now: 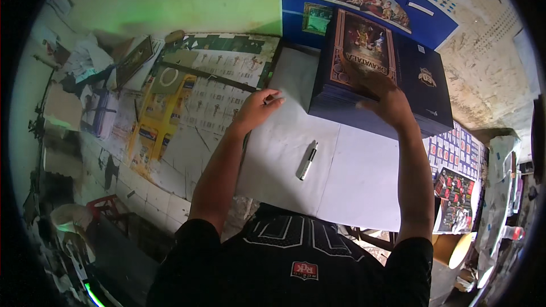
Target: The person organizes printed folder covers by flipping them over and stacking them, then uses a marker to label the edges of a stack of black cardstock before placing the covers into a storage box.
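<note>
A thick stack of dark blue printed covers (424, 59) stands at the back right, a framed picture printed on its top sheet. My right hand (387, 99) reaches over the stack's near part, fingers stretched across the top sheet and thumb apart from them. Whether it grips any sheet, I cannot make out. My left hand (256, 111) hovers left of the stack, over the edge of a white sheet (284, 153). Its fingers are loosely bent, thumb apart from forefinger, with nothing visible between them. Between my forearms, a marker pen (308, 160) lies on the white sheet.
Left of the white sheet, printed paper sheets (213, 88) cover the surface, with a long dark strip (210, 75) across them. A roll of tape (166, 77) lies there. More printed sheets (455, 199) sit at the right. Behind the stack, a blue poster (301, 0) leans against the wall.
</note>
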